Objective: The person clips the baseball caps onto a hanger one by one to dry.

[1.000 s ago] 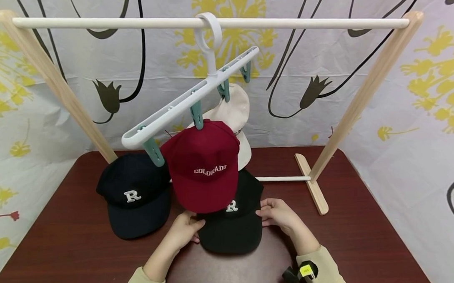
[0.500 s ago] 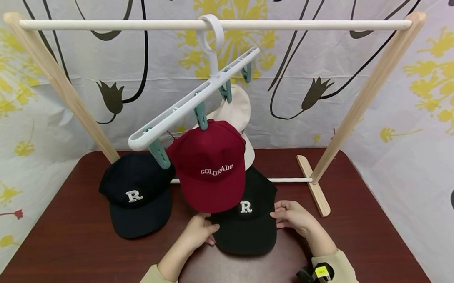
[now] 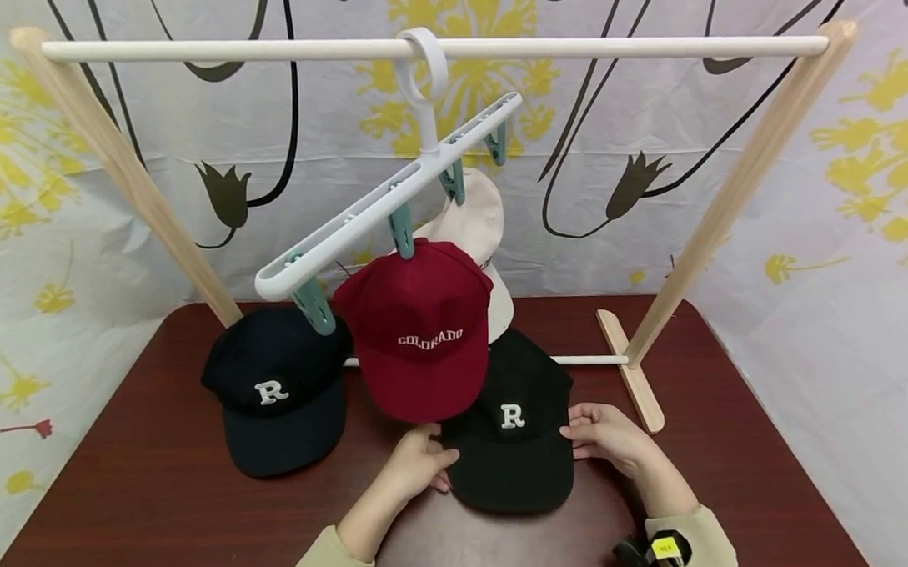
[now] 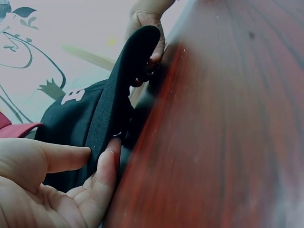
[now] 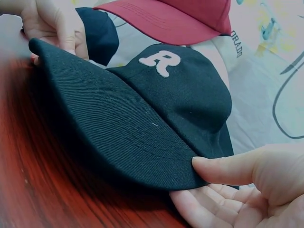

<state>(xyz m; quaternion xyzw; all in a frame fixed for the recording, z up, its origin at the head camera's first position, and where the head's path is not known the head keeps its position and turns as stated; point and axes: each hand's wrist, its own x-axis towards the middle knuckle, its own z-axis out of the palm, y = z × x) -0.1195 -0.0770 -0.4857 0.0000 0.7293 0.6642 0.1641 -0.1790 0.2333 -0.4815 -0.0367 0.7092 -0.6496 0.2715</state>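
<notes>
You have the black cap (image 3: 518, 465) between your two hands, low at the front of the bench (image 3: 131, 489), with its brim toward you and its crown pointing away. Its long axis, brim to back, runs roughly away from your body, and your hands sit on either side of that line. Your left hand (image 3: 418, 462) pinches the left edge of the brim, thumb on top and fingers beneath; your right hand (image 3: 606, 435) grips the right edge the same way. The brim's front edge stands off the bench; whether the back of the cap rests on it, you cannot tell.

The relation to watch is above and to the left. The red cap (image 3: 414, 340) hangs from the hanger (image 3: 351, 221) and, from your head view, hides the upper left of the black crown; whether the two touch is unclear. The hanger's near-end clip (image 3: 315, 306) hangs farther left, past the red cap and in front of the navy cap (image 3: 285, 394). Your left hand is the nearer of the two to that clip. The white cap (image 3: 482, 209) hangs behind the red one, well beyond both hands.
</notes>
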